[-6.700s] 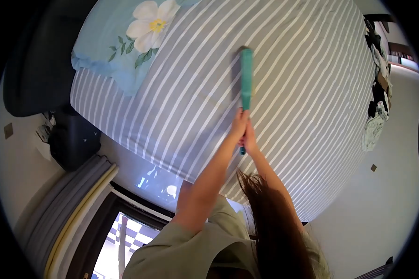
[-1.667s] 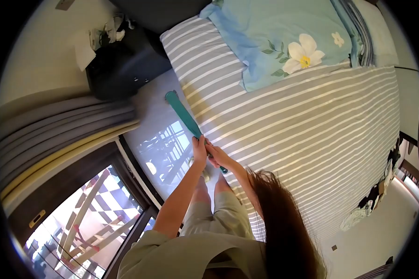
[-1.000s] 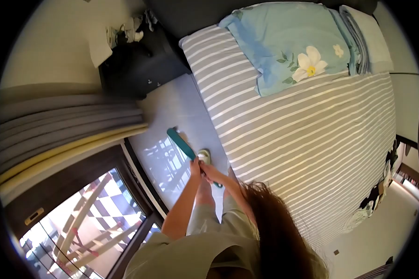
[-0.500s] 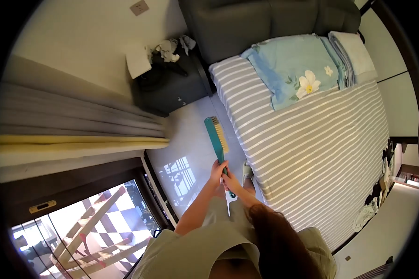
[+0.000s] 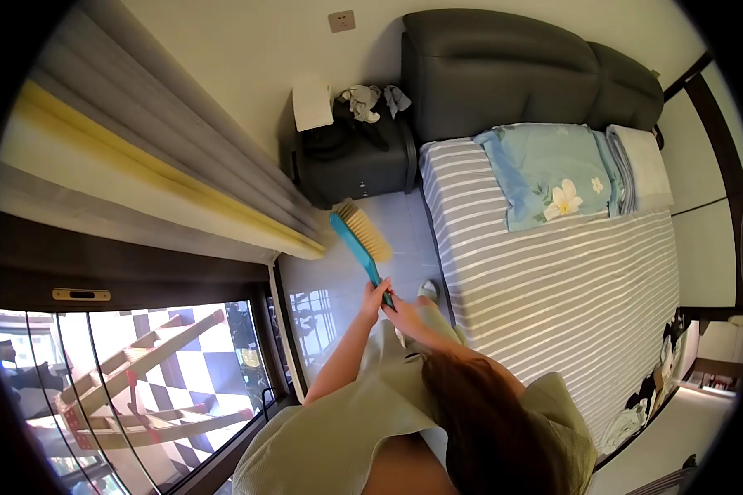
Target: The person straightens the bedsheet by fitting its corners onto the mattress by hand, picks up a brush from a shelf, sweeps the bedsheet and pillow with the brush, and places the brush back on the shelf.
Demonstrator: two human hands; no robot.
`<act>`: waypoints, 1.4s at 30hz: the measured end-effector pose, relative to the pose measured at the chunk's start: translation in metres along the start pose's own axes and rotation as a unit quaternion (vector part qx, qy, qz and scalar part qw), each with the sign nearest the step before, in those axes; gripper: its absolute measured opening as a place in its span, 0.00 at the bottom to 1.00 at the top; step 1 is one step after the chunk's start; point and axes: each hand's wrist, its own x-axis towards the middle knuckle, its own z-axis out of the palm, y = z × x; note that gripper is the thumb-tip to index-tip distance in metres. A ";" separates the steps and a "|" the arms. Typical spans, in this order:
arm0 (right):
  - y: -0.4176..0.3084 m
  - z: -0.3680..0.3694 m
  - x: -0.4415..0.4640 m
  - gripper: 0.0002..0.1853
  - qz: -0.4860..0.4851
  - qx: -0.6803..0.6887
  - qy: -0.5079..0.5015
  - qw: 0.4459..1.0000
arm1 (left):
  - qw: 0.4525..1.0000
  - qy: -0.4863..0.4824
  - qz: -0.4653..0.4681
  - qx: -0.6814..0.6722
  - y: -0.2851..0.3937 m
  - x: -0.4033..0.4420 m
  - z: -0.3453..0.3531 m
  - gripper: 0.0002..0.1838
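Note:
A teal brush [image 5: 357, 241] with pale bristles is held out in front of my body, its bristles facing right toward the bed. My left hand [image 5: 377, 295] grips the upper part of its handle. Just below, my right hand [image 5: 403, 313] is closed round the lower handle, close against the left. The brush head hangs above the floor [image 5: 404, 227], between the curtain and the bed. Beside it on the right is the bed [image 5: 553, 280] with a striped grey and white sheet, apart from the brush.
A blue flowered pillow [image 5: 545, 173] lies below the dark headboard [image 5: 512, 74]. A dark nightstand [image 5: 355, 169] carries cloths and papers. The grey and yellow curtain [image 5: 182, 157] hangs at left, above a glass door; a wooden ladder [image 5: 149, 371] stands beyond it. Clothes lie at the bed's far right.
The brush has gone from over the bed to over the floor beside it, still in both hands, and its bristles now show. The view has turned toward the nightstand and headboard.

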 end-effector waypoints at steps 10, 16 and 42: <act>-0.030 -0.071 0.090 0.18 -0.033 0.017 -0.038 0.999 | 0.999 -0.010 -0.003 -0.033 0.066 0.073 0.036 0.09; -0.064 -0.114 0.135 0.15 -0.063 0.033 0.024 0.997 | 0.998 -0.060 0.035 -0.004 0.121 0.121 0.068 0.10; -0.109 0.037 -0.030 0.09 0.127 0.379 0.566 0.721 | 0.747 -0.540 -0.203 0.331 0.104 -0.016 0.092 0.09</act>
